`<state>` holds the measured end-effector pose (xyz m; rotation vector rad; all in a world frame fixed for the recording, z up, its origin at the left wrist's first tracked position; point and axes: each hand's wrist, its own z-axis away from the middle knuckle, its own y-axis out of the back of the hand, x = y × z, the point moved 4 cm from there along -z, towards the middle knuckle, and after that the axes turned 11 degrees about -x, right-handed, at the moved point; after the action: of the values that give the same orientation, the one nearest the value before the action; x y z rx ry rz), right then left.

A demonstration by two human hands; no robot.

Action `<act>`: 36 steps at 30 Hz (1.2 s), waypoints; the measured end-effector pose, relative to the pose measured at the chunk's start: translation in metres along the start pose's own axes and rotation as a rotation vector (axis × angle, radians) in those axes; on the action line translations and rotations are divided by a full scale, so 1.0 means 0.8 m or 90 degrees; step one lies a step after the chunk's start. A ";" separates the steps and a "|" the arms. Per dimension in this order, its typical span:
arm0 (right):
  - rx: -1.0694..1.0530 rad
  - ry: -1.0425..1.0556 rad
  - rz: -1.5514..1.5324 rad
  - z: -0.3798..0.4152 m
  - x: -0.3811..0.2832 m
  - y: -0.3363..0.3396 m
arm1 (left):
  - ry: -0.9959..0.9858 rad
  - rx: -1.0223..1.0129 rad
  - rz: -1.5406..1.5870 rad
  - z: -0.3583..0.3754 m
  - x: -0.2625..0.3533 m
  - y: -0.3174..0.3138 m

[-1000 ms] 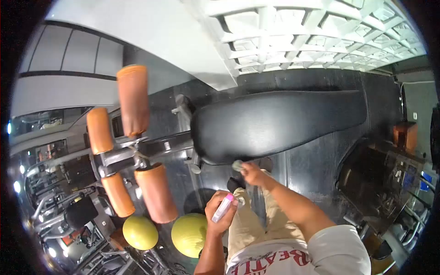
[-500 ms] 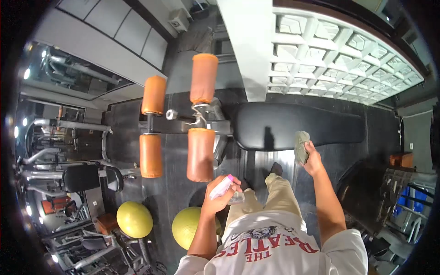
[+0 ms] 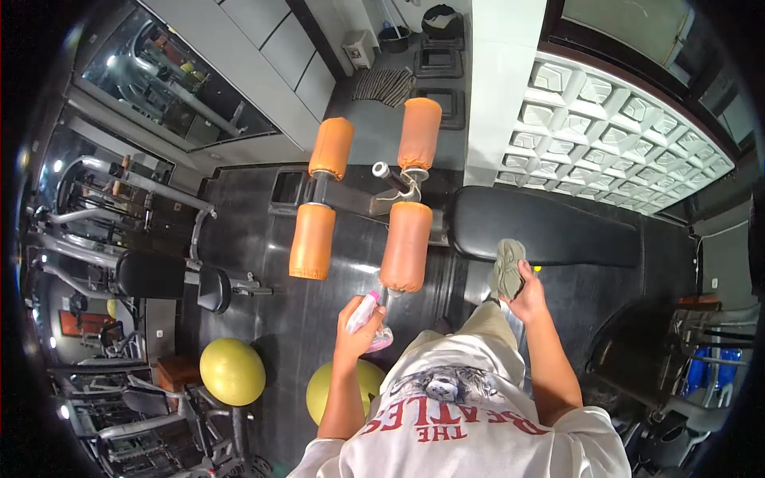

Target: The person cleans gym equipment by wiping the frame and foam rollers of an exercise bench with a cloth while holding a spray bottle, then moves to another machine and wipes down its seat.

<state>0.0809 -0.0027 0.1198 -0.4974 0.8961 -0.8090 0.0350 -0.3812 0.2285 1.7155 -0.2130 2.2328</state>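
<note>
My left hand (image 3: 356, 331) is wrapped round a spray bottle (image 3: 381, 338) with a pink nozzle, just below the near orange foam roller (image 3: 407, 245) of a gym bench. A folded grey-green cloth (image 3: 508, 269) is gripped in my right hand (image 3: 527, 296), in front of the near edge of the black bench pad (image 3: 542, 225). Further orange rollers (image 3: 311, 241) sit on the bench's metal frame at the left. A metal post with a white-ringed end (image 3: 382, 170) sticks up between the rollers.
Two yellow exercise balls (image 3: 233, 371) rest on the floor at the lower left. Weight machines (image 3: 147, 275) line the left side. A white patterned block wall (image 3: 613, 127) stands behind the bench. A striped mat (image 3: 384, 86) and a bucket (image 3: 394, 38) are at the back.
The view has shifted, so the bench and rollers appear further right. My left hand with the bottle sits slightly further left and higher; the cloth in my right hand is away from the pad's edge.
</note>
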 end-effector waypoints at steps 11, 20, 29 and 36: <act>0.005 0.033 0.053 -0.048 -0.033 -0.071 | 0.026 -0.024 -0.101 -0.080 0.025 0.016; 0.048 0.036 0.032 -0.186 -0.048 -0.051 | 0.046 -0.093 -0.282 -0.187 0.030 -0.011; 0.128 0.013 -0.053 -0.217 -0.019 0.018 | 0.112 -0.263 -0.491 -0.322 0.031 -0.085; 0.170 0.044 -0.047 -0.194 0.010 0.079 | 0.152 -0.152 0.019 -0.350 -0.105 -0.170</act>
<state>-0.0202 0.0209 -0.0119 -0.2707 0.8212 -1.0015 -0.1554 -0.1814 0.0628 1.3210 -0.4323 2.3015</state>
